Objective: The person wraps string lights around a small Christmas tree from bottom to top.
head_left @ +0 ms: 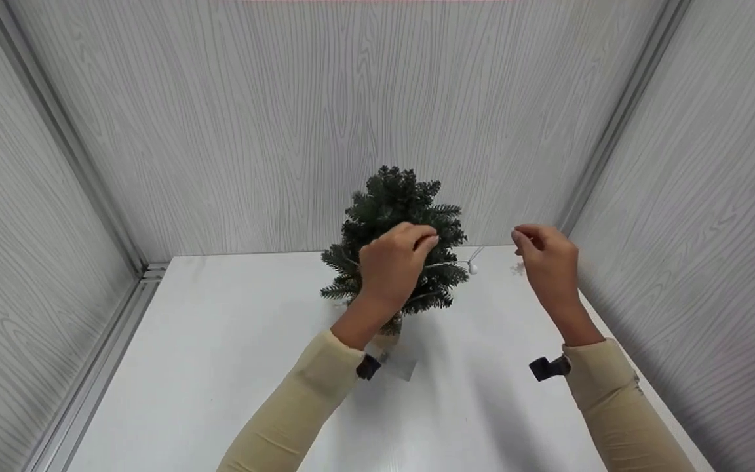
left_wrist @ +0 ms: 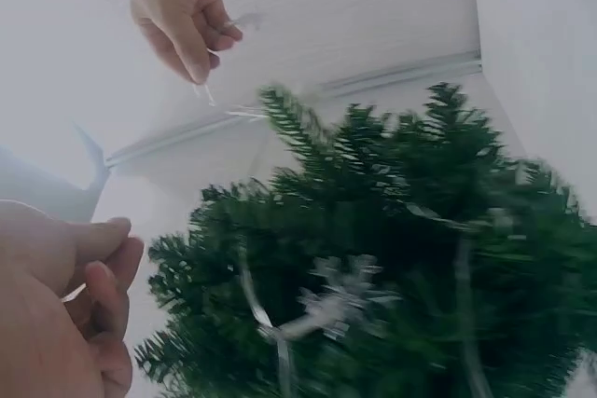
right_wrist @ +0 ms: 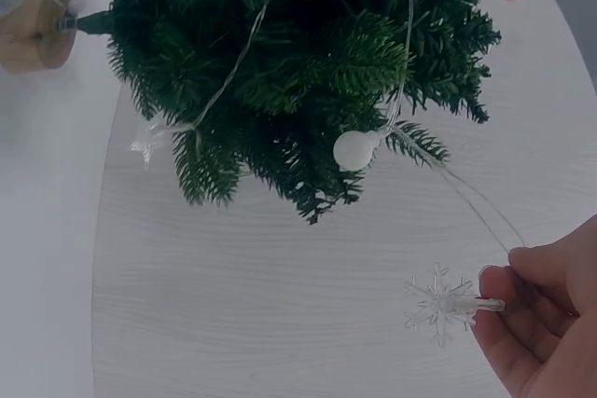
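Note:
A small green artificial Christmas tree [head_left: 390,196] stands on the white table, a string of lights [right_wrist: 408,44] wound around it. My right hand [head_left: 551,265], to the right of the tree, pinches the light string's clear wire between thumb and fingers. A clear snowflake light [right_wrist: 437,305] sticks out beside those fingers, and a white ball light [right_wrist: 353,150] hangs at the tree's edge. My left hand [head_left: 390,262] is in front of the tree, fingers loosely curled, with nothing visible in them. Another snowflake light [left_wrist: 338,300] rests among the branches in the left wrist view.
The tree's round wooden base [right_wrist: 37,30] shows in the right wrist view. A pale flat piece [head_left: 400,368] lies on the table [head_left: 253,393] near the base. Wood-grain panels [head_left: 272,118] enclose the back and both sides.

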A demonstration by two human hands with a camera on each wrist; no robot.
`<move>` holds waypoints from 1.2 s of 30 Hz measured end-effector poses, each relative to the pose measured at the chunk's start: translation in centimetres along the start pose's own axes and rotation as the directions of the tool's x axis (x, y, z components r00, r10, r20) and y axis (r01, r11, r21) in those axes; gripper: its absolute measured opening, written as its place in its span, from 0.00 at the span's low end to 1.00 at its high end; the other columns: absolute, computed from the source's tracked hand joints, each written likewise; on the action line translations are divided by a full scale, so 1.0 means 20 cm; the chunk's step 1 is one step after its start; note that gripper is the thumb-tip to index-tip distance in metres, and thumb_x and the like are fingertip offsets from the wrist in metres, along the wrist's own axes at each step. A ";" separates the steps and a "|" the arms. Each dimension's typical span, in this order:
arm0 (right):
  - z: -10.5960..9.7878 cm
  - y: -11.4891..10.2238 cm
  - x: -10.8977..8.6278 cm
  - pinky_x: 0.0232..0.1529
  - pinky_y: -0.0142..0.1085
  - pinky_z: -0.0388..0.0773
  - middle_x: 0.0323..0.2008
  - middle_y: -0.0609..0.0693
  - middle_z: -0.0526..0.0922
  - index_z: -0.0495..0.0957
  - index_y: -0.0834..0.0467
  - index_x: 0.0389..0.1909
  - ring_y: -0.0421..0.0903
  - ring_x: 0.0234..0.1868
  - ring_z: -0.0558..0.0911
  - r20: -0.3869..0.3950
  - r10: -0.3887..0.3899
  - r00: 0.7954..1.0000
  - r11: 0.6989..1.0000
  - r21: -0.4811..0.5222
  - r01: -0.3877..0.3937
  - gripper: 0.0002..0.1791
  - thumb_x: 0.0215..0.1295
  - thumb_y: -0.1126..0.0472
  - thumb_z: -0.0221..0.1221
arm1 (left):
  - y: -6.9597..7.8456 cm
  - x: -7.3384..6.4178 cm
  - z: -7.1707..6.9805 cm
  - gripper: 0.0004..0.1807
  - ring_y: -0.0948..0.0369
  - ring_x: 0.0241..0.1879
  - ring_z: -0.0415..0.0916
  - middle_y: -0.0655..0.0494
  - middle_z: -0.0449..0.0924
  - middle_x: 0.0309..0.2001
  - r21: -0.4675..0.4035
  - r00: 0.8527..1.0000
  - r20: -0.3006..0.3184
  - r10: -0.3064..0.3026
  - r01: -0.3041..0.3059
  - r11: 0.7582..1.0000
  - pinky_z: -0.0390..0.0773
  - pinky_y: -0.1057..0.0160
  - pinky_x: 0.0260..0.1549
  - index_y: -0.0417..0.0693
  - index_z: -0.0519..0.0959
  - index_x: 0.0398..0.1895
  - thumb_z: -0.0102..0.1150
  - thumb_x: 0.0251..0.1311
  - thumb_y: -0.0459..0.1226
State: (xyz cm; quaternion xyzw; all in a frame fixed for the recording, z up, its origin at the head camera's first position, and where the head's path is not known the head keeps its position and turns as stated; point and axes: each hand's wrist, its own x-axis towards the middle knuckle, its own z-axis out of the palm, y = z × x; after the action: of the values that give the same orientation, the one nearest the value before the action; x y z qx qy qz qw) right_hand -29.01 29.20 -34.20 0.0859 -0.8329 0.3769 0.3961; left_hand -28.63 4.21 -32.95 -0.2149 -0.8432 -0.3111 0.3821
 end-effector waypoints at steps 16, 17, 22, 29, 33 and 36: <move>0.10 -0.21 0.17 0.30 0.26 0.71 0.31 0.53 0.83 0.84 0.62 0.38 0.43 0.29 0.81 -0.004 -0.086 0.996 0.993 -0.086 0.085 0.08 0.65 0.61 0.61 | 0.21 0.53 0.10 0.13 0.67 0.43 0.78 0.68 0.82 0.48 0.054 0.831 0.556 -0.026 -0.005 0.999 0.76 0.62 0.39 0.65 0.81 0.52 0.55 0.66 0.48; 0.11 -0.22 0.19 0.30 0.27 0.71 0.31 0.53 0.83 0.84 0.62 0.38 0.42 0.29 0.81 -0.004 -0.089 0.996 0.992 -0.087 0.089 0.08 0.65 0.61 0.60 | 0.21 0.54 0.11 0.13 0.67 0.43 0.78 0.69 0.82 0.48 0.059 0.824 0.566 -0.033 -0.001 0.998 0.76 0.62 0.40 0.66 0.81 0.52 0.55 0.66 0.48; 0.14 -0.25 0.23 0.31 0.26 0.71 0.31 0.53 0.84 0.84 0.63 0.38 0.43 0.29 0.82 -0.011 -0.111 0.994 0.991 -0.074 0.110 0.08 0.65 0.62 0.61 | 0.17 0.59 0.13 0.11 0.68 0.42 0.77 0.69 0.82 0.46 0.034 0.813 0.580 -0.045 0.030 0.999 0.76 0.63 0.38 0.66 0.83 0.48 0.55 0.66 0.48; 0.14 -0.30 0.23 0.33 0.27 0.73 0.32 0.55 0.84 0.84 0.64 0.41 0.44 0.30 0.82 -0.017 -0.120 0.993 0.993 -0.025 0.119 0.09 0.64 0.64 0.61 | 0.12 0.64 0.14 0.11 0.66 0.42 0.78 0.64 0.82 0.45 -0.092 0.825 0.564 -0.038 0.109 0.990 0.76 0.65 0.40 0.58 0.85 0.45 0.56 0.66 0.45; 0.14 -0.31 0.23 0.38 0.37 0.76 0.36 0.56 0.84 0.83 0.64 0.44 0.48 0.35 0.83 0.025 -0.087 0.996 0.995 -0.041 0.088 0.10 0.64 0.65 0.60 | 0.08 0.68 0.14 0.10 0.66 0.42 0.78 0.62 0.82 0.46 -0.133 0.836 0.547 -0.051 0.147 0.980 0.76 0.64 0.42 0.55 0.85 0.46 0.56 0.67 0.43; 0.15 -0.31 0.22 0.41 0.41 0.77 0.37 0.57 0.84 0.82 0.64 0.45 0.49 0.37 0.82 0.058 -0.054 0.997 0.998 -0.039 0.056 0.11 0.64 0.66 0.59 | 0.05 0.71 0.14 0.10 0.65 0.43 0.78 0.61 0.83 0.46 -0.137 0.837 0.544 -0.064 0.163 0.977 0.76 0.64 0.43 0.54 0.85 0.46 0.57 0.66 0.42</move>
State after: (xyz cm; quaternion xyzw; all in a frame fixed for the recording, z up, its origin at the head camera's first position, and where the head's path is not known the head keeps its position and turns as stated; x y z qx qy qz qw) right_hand -31.09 23.41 -28.69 0.1115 -0.8485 0.3465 0.3842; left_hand -38.14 8.74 -23.06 -0.2759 -0.8964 -0.3345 0.0913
